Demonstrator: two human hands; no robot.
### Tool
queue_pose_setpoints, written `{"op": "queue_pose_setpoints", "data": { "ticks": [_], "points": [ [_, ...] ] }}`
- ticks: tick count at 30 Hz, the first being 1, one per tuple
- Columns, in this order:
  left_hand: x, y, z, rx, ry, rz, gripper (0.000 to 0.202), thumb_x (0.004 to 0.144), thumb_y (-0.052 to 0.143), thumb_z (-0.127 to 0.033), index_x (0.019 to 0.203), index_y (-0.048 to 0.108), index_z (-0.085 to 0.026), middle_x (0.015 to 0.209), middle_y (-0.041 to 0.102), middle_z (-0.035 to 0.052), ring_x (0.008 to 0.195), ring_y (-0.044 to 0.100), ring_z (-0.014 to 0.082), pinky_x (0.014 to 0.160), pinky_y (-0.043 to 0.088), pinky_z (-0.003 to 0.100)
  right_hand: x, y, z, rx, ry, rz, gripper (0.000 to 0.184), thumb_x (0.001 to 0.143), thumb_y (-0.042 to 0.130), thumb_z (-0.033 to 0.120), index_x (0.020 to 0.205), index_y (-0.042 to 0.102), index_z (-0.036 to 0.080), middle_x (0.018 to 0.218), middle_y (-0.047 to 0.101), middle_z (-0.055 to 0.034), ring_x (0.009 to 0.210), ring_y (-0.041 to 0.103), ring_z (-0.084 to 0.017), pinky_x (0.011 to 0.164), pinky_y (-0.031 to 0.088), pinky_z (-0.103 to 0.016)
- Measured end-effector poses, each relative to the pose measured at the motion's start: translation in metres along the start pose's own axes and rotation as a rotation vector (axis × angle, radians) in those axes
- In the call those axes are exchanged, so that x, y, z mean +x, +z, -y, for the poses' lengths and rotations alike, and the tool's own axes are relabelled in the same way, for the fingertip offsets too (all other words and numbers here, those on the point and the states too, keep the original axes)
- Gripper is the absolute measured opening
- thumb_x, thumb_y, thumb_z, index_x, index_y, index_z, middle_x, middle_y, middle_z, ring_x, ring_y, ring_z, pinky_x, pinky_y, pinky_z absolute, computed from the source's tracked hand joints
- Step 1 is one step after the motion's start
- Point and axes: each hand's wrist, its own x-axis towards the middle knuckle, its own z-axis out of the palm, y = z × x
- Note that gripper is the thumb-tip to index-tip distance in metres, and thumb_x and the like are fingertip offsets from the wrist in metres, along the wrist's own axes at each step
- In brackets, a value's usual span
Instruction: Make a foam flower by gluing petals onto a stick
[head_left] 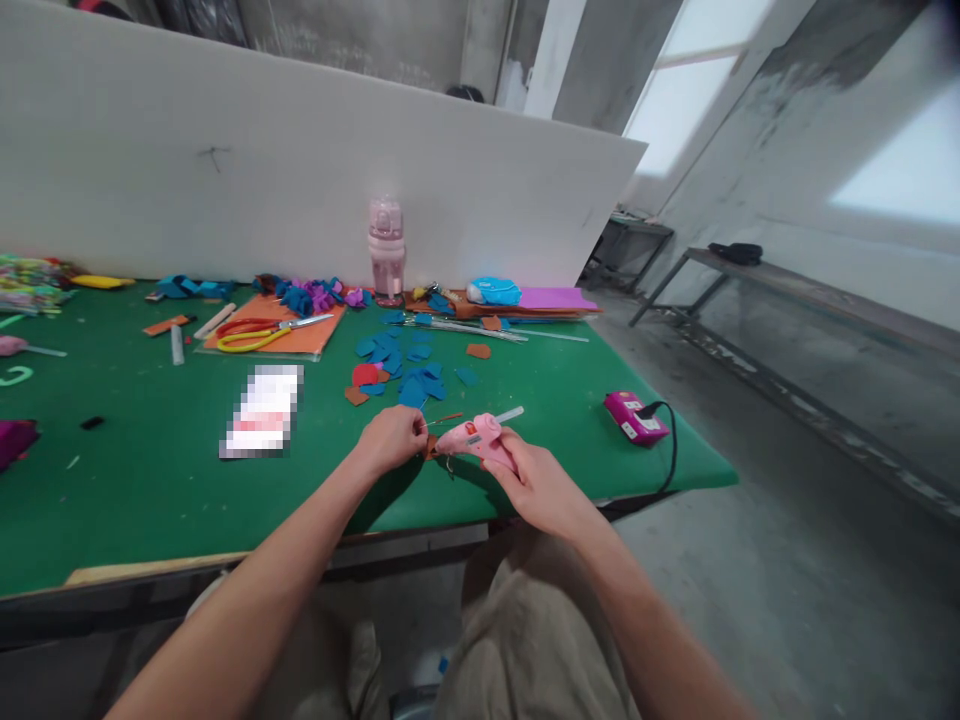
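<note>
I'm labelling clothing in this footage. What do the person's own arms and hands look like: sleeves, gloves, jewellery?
The left forearm and right forearm are bare to the picture's bottom edge; no sleeve shows. The left hand and right hand wear no gloves, and no watch, bracelet or ring is visible.

On the green desk, a pink bottle stood upright against the white board. Yellow-handled scissors lay on an orange sheet, blue scraps were scattered mid-desk, and near the right edge sat a magenta box with a black cable.
</note>
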Motion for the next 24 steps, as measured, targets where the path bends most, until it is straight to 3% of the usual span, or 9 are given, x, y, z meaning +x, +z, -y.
{"op": "queue_pose_setpoints", "data": {
  "ticks": [24],
  "points": [
    [0.0013, -0.0002, 0.0015, 0.005, 0.028, 0.009, 0.015, 0.064, 0.05, -0.023, 0.063, 0.064, -0.019, 0.065, 0.064, 0.0033, 0.059, 0.055, 0.0144, 0.051, 0.032, 0.022, 0.0018, 0.0039, 0.0004, -0.08, -0.016, 0.015, 0.024, 0.087, 0.038, 0.025, 0.108, 0.043, 0.016, 0.098, 0.059, -0.0097, 0.077, 0.054, -0.017, 0.064, 0.036, -0.025]
  ]
}}
